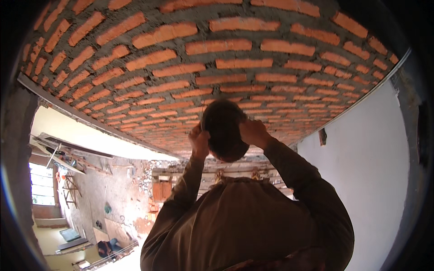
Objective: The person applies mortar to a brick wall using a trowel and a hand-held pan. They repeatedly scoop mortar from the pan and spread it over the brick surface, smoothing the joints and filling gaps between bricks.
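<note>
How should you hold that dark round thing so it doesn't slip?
Probably by its two opposite sides, as here: the left hand coming from the left, the right hand from the right. The dark round thing has a rounded outline and no handle that shows, so gripping both sides should balance it. It's too dark to see finer details.

A dark, rounded object [224,131] was held up at the middle of the scene.
It looked nearly black, with a broad, curved outline slightly taller than wide, and a faint brownish tone along its lower edge. It sat about midway between left and right, clear of the floor. Deep shadow hid its surface detail, so its exact kind could not be told.
</note>
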Tool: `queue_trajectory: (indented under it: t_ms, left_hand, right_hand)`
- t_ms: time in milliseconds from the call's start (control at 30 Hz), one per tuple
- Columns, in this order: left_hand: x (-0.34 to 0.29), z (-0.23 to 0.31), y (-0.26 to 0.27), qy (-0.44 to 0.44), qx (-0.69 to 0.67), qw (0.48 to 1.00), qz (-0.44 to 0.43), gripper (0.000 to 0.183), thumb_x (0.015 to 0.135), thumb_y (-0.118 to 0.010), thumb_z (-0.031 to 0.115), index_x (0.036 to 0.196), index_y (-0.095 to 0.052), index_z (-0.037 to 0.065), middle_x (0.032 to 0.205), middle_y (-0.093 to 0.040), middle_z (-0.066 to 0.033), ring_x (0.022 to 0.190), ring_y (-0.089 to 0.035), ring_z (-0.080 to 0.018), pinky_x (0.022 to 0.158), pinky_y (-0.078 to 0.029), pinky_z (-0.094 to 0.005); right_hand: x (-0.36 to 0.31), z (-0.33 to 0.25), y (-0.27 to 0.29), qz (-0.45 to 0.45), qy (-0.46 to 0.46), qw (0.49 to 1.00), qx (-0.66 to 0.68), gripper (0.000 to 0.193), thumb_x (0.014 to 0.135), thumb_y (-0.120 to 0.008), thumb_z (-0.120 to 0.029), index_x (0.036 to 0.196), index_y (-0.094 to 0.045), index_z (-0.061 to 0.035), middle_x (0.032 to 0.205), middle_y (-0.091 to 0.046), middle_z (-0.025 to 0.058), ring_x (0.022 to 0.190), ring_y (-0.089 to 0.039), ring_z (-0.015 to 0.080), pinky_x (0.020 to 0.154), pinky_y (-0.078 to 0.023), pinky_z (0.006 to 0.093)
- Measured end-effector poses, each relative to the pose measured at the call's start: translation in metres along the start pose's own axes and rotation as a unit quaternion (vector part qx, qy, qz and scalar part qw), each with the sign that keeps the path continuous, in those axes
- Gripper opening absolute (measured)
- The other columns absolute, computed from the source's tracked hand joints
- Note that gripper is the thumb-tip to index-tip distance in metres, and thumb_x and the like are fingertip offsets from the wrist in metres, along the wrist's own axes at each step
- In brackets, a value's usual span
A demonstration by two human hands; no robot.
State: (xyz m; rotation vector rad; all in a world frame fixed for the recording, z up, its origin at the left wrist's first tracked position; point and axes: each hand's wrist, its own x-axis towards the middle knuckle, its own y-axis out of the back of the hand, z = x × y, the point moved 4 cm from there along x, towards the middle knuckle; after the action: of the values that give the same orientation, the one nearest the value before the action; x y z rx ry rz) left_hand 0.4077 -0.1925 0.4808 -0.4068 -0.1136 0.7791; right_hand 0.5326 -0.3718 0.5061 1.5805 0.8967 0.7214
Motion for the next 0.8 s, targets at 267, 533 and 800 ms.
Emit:
queue_trajectory:
  t_ms: [267,533,800]
  left_hand:
    - [0.012,0.012,-0.014,0.004,-0.016,0.999,-0.035,0.016,0.073,-0.051,-0.009,0.079,-0.063,0.000,0.078,-0.060,0.0007,0.063,-0.050,-0.0060,0.056,-0.041,-0.0220]
    - [0.005,0.005,-0.046,0.015,0.005,0.997,-0.073,0.043,0.078,-0.047,-0.009,0.116,-0.068,-0.006,0.086,-0.066,0.0000,0.073,-0.059,-0.0091,0.065,-0.048,-0.0228]
    - [0.007,-0.016,-0.069,-0.090,0.274,0.954,-0.081,0.048,0.077,-0.050,-0.009,0.122,-0.066,-0.004,0.095,-0.070,-0.0028,0.077,-0.057,-0.0064,0.068,-0.047,-0.0224]
  right_hand:
    - [-0.002,-0.018,0.030,-0.046,0.099,0.994,-0.009,0.015,0.080,-0.058,-0.012,0.077,-0.070,-0.0031,0.074,-0.068,0.0152,0.073,-0.070,0.0319,0.068,-0.056,0.0478]
    - [-0.010,-0.020,0.027,0.052,0.203,0.974,-0.083,0.016,0.079,-0.060,-0.010,0.067,-0.069,-0.0059,0.059,-0.063,0.0116,0.064,-0.069,0.0284,0.058,-0.055,0.0482]
    - [-0.021,0.046,-0.058,-0.260,-0.003,0.909,0.327,0.025,0.091,-0.061,-0.027,0.097,-0.064,-0.0035,0.067,-0.060,0.0078,0.053,-0.058,0.0179,0.046,-0.046,0.0348]
